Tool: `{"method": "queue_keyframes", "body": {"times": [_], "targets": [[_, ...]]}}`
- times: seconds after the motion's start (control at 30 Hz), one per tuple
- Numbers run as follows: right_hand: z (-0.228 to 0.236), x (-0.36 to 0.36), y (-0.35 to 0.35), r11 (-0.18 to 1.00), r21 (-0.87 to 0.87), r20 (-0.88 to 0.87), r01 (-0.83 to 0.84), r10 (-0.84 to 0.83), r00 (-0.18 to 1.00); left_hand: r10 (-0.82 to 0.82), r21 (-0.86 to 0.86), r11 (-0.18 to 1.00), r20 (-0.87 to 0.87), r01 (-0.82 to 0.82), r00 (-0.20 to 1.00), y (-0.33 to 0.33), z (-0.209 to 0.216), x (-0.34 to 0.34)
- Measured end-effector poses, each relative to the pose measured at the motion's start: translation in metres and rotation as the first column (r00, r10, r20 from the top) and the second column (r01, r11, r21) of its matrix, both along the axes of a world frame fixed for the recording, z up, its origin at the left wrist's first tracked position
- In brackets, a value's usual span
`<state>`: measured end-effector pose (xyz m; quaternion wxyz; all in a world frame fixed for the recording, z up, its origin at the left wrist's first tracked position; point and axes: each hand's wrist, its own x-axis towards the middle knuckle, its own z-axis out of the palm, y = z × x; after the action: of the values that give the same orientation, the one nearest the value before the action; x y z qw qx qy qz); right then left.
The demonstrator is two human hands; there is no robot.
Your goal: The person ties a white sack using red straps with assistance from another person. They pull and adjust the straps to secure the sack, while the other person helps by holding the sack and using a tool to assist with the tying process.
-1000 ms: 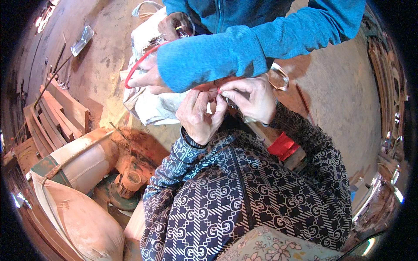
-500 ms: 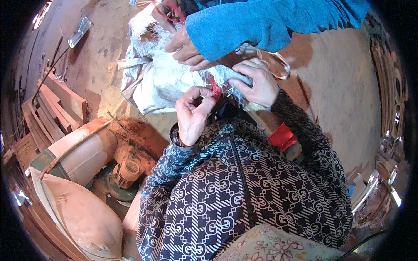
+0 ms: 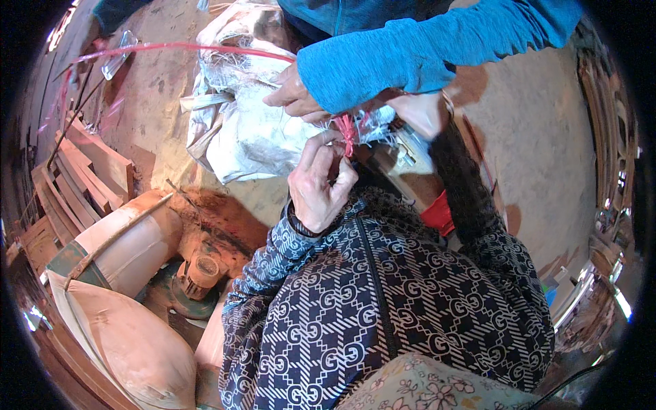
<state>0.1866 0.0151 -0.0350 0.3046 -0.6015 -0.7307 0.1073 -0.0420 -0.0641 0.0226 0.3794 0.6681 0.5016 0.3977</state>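
A white woven sack (image 3: 256,133) lies in front of me, its gathered, frayed mouth toward my body. Red plastic string (image 3: 346,130) is wound and knotted around that mouth. My left hand (image 3: 321,181) is closed on the string, just below the knot. My right hand (image 3: 422,113) is to the right of the sack mouth, smeared by motion, its fingers partly hidden under a co-worker's blue sleeve (image 3: 389,65). The co-worker's hand (image 3: 298,96) rests on the sack close to the knot. From it a long red strand (image 3: 198,48) stretches leftward.
Stacked wooden boards (image 3: 102,164) lie at the left. Nearer stand stuffed pale sacks (image 3: 126,335) and a dusty motor (image 3: 199,273) beside a pile of orange dust. Something red (image 3: 439,215) is by my right forearm. More planks (image 3: 605,137) line the right edge.
The co-worker's other hand has moved away to the far left, drawing out the red strand. My right hand has shifted slightly right, away from the knot; my left has moved slightly right and down.
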Motion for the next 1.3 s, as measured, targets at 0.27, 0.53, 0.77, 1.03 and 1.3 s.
{"method": "queue_keyframes", "body": {"times": [0.27,0.53,0.77,1.03,1.3], "targets": [[0.043,-0.049,-0.061,0.928,-0.357,-0.480,-0.107,-0.084,0.873,-0.100,-0.125,0.987,0.009,0.100,0.995,-0.001,-0.002,-0.004],[0.034,-0.056,-0.036,0.793,-0.482,-0.780,-0.373,-0.193,0.595,-0.176,-0.357,0.908,0.150,0.219,0.973,-0.004,-0.015,-0.012],[0.015,-0.069,-0.037,0.810,-0.498,-0.858,-0.309,-0.410,0.308,-0.103,-0.368,0.916,0.171,0.161,0.980,-0.007,-0.013,-0.007],[0.022,-0.075,-0.021,0.648,-0.660,-0.742,-0.379,-0.641,0.196,0.009,-0.485,0.848,0.417,0.215,0.909,-0.013,-0.019,-0.009],[0.021,-0.064,-0.007,0.689,-0.556,-0.773,-0.465,-0.634,-0.015,0.267,-0.547,0.820,0.626,0.169,0.733,-0.022,-0.023,-0.005]]}}
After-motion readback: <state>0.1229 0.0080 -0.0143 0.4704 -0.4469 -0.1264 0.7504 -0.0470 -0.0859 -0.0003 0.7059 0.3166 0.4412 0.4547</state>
